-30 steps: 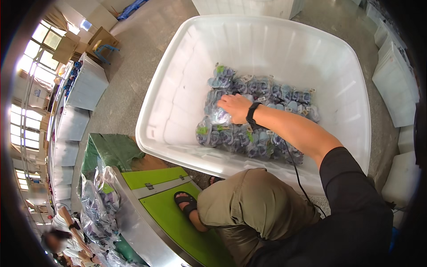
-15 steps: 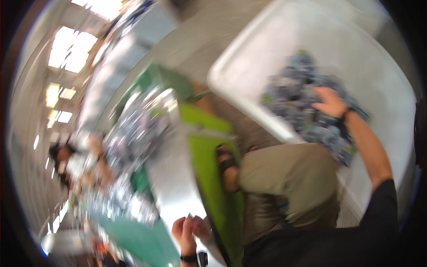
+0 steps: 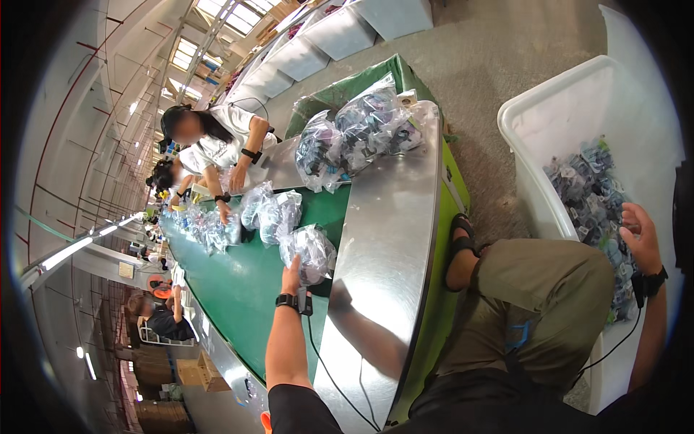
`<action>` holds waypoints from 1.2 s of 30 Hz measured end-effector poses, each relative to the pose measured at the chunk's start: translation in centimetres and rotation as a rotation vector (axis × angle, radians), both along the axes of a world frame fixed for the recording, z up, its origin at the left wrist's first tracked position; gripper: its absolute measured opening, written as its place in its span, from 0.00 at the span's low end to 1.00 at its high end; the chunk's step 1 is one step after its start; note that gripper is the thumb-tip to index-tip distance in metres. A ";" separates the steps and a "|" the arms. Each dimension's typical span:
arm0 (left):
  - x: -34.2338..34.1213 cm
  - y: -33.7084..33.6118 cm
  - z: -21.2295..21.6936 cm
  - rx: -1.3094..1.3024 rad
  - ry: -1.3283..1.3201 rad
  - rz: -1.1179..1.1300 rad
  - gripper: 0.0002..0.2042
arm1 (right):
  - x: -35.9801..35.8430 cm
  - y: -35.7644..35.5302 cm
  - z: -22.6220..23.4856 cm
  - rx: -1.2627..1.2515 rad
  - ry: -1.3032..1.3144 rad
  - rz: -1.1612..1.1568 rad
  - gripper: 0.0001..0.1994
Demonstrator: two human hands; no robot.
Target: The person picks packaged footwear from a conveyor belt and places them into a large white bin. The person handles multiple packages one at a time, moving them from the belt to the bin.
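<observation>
My left hand [image 3: 290, 275] reaches over the green belt and grips the near side of a clear plastic bag [image 3: 311, 249]; its outer fingers are partly hidden by the bag. Small packed items show dimly through the plastic. At the right, my right hand [image 3: 642, 237] hovers over a white bin [image 3: 553, 87], fingers apart and slightly bent, with nothing visible in them. Beneath it lies a heap of small grey-blue packaged pieces [image 3: 589, 192]. Two more filled clear bags [image 3: 278, 215] lie just beyond the one at my left hand.
A steel ledge [image 3: 383, 217] edges the green belt [image 3: 224, 289]. Large filled bags [image 3: 369, 119] sit at its far end beside a green-lined container [image 3: 405, 69]. Across the belt, a person in white [image 3: 231, 130] handles bags. Cables trail from both my wrists.
My left hand has moved forward from the steel ledge to the bag on the belt. My right hand has drawn back from the heap in the bin. The view has swung left and sharpened.
</observation>
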State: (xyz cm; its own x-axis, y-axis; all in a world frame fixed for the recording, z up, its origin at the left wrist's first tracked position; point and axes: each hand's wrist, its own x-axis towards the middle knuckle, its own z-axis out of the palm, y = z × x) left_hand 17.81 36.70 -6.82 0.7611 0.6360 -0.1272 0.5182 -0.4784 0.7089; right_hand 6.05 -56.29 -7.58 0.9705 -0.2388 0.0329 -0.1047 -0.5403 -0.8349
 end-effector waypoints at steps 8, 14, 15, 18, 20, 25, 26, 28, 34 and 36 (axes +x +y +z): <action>-9.3 -11.8 0.1 0.022 -0.671 -0.173 0.40 | 1.4 7.9 9.7 -0.155 -0.138 0.188 0.26; -18.0 -17.0 2.2 0.261 -0.399 -0.267 0.27 | 3.1 14.0 13.7 -0.195 -0.230 0.457 0.27; -18.6 -17.8 2.3 0.142 -0.397 -0.166 0.28 | 3.4 14.9 14.1 -0.203 -0.239 0.513 0.27; -19.5 -19.1 3.8 -0.405 -0.446 0.024 0.31 | 4.0 17.6 14.9 -0.235 -0.322 0.654 0.27; -19.2 -19.7 4.8 -0.848 -0.514 0.082 0.35 | 3.8 19.0 15.6 -0.279 -0.298 0.701 0.26; -15.0 -22.2 4.2 -0.679 -0.457 0.039 0.43 | 2.5 22.5 17.0 -0.258 -0.320 0.812 0.26; -14.4 -22.9 4.2 -0.661 -0.454 -0.039 0.43 | 2.2 23.2 17.0 -0.270 -0.367 0.833 0.25; -13.3 -25.3 4.5 -0.747 -0.425 -0.053 0.41 | 1.7 24.5 16.8 -0.307 -0.447 0.856 0.25; -12.1 -37.7 8.2 -1.179 -0.324 -0.353 0.37 | 0.3 27.2 15.1 -0.377 -0.631 0.825 0.28; -12.1 -41.2 9.6 -1.230 -0.247 -0.444 0.37 | 0.4 28.2 14.5 -0.496 -0.805 0.690 0.20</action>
State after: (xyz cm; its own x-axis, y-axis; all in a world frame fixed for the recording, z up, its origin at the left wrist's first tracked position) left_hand 5.72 -4.53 2.74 0.9590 -0.0990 -0.2656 0.2815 0.4432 0.8511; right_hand 6.48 -28.11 6.91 0.5456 0.5424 0.6389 0.8011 -0.5613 -0.2076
